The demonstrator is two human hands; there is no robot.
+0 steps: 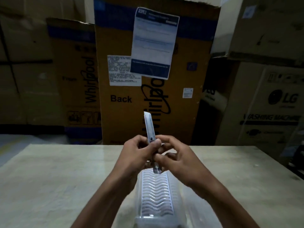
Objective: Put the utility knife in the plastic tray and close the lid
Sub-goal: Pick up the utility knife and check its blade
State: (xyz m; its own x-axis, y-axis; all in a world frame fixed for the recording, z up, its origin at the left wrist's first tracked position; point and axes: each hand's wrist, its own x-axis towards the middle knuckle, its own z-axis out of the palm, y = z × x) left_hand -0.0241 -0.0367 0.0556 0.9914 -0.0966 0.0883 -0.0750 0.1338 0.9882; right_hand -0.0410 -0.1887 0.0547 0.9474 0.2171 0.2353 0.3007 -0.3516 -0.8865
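At the centre of the frame, both hands hold the utility knife (151, 131) upright above the pale tabletop (57, 175), its blade end pointing up toward the cardboard boxes (131, 99) behind. The left hand (136, 155) has its fingers closed around the handle; the right hand (177, 157) pinches the same handle from the other side. Just below them, at lower centre, lies the plastic tray (156, 195), its ribbed, wavy surface facing up.

Whirlpool, Back – centre carton (125, 99), LG – right carton (269, 102)
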